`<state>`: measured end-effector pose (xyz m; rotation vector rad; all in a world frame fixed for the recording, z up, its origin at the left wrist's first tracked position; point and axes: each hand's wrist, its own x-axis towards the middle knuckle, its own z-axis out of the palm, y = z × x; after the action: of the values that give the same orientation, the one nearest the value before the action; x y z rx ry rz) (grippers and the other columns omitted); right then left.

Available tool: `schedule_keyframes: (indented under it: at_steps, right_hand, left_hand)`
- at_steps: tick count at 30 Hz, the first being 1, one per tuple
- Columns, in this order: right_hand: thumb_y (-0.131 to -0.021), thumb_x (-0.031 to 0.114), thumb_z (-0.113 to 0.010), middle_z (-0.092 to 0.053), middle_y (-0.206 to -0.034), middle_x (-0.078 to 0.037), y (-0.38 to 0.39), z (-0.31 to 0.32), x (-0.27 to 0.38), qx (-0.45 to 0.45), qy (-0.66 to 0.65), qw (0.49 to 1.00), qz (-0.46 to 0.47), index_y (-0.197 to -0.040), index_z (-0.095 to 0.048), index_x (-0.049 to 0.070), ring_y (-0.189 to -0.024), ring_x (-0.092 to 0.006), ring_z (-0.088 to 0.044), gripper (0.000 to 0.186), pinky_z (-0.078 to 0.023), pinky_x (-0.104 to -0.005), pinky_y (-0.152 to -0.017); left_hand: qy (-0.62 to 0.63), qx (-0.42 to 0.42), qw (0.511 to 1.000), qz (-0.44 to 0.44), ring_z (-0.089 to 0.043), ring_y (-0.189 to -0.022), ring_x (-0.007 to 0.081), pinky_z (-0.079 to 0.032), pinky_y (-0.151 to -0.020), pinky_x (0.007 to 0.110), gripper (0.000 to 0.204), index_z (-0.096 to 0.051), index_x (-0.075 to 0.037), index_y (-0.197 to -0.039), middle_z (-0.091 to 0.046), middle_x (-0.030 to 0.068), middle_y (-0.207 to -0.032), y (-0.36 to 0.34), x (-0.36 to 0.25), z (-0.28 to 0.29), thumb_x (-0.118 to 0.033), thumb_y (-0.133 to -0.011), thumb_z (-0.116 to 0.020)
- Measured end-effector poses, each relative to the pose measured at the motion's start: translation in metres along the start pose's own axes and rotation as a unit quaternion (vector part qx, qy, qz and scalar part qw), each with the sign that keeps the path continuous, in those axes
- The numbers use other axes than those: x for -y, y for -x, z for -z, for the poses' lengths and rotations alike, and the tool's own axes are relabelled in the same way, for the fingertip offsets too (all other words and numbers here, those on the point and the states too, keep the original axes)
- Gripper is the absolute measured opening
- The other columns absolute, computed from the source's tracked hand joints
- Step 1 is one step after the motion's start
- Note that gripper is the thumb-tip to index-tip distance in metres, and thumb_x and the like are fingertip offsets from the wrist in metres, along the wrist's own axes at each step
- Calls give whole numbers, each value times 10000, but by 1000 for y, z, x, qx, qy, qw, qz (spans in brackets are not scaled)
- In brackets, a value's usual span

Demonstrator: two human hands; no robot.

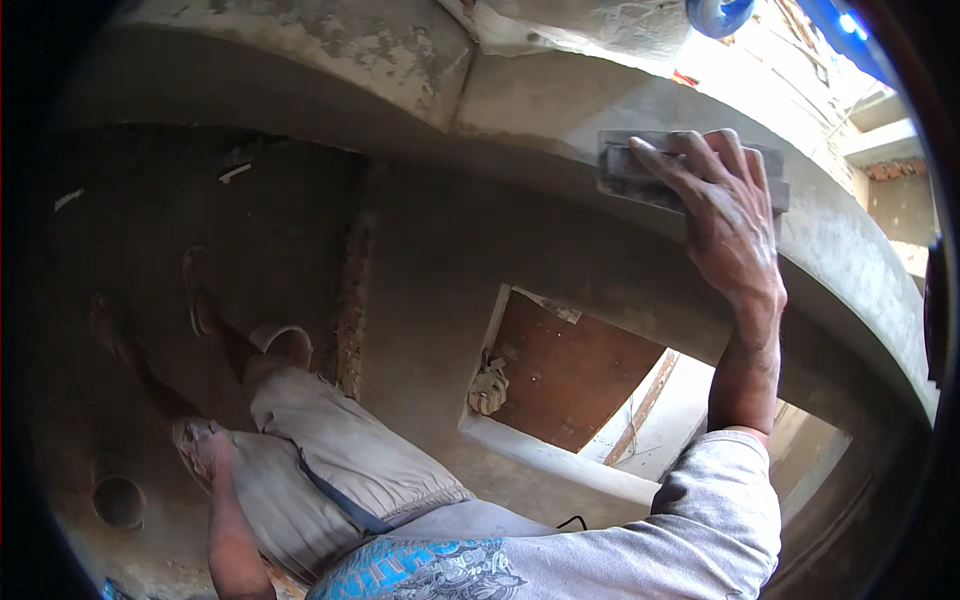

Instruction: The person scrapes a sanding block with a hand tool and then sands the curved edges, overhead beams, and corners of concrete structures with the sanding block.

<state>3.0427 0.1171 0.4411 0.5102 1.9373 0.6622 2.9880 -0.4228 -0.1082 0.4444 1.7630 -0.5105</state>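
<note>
My right hand [722, 200] is raised at the upper right, fingers bent over the back of a dark grey rectangular plastering float [630, 165]. The float lies against the curved, plastered concrete band [560, 105]. Grey dust whitens the back of this hand. Low on the left, my left hand [203, 448] is beside the leg of my pale shorts [330, 430], well away from the float. Its fingers look curled in the dim light, and whatever they hold is hidden.
Below the band is a rectangular wall opening [495, 430] with a reddish-brown panel [570, 360] behind it. A pipe mouth [288, 340] lies by my leg, and a round hole [118, 502] is at lower left. A blue object [720, 15] shows at the top.
</note>
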Motion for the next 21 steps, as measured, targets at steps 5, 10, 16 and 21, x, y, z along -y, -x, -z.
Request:
schedule_keyframes:
  at_steps: [5, 10, 16, 21]
  right_hand:
    - [-775, 44, -618, -573, -1115, 7, -8, -23, 9, 22, -2, 999, 28, -1261, -662, 208, -1066, -207, -495, 515, -384, -356, -931]
    - [-785, 62, -625, -574, -1130, 2, -16, -38, 16, 25, -30, 998, 43, -1238, -674, 190, -1082, -206, -492, 472, -384, -352, -936]
    - [-784, 45, -618, -588, -1205, -9, -23, -38, 17, 14, 23, 999, 44, -1213, -690, 182, -1134, -227, -488, 457, -381, -374, -960]
    - [-785, 32, -609, -595, -1229, -16, -21, -27, 13, 12, 49, 999, -6, -1190, -698, 178, -1129, -234, -494, 440, -381, -370, -946]
  left_hand:
    - [-25, 39, 998, 38, -563, -1200, 397, -482, -975, 495, 608, -403, -204, -1489, -468, 246, -1341, 10, -26, 13, -444, -940, -507]
    - [4, -28, 1000, 5, -585, -1165, 389, -507, -937, 491, 612, -393, -194, -1490, -454, 259, -1338, 1, -8, -9, -344, -912, -527]
    - [0, -33, 999, -9, -606, -1119, 386, -518, -920, 484, 645, -356, -148, -1502, -463, 260, -1312, -24, 25, -32, -332, -909, -531]
    - [-17, -36, 999, 1, -618, -1119, 390, -513, -931, 496, 610, -398, -150, -1479, -526, 230, -1319, -22, 17, -34, -334, -909, -515]
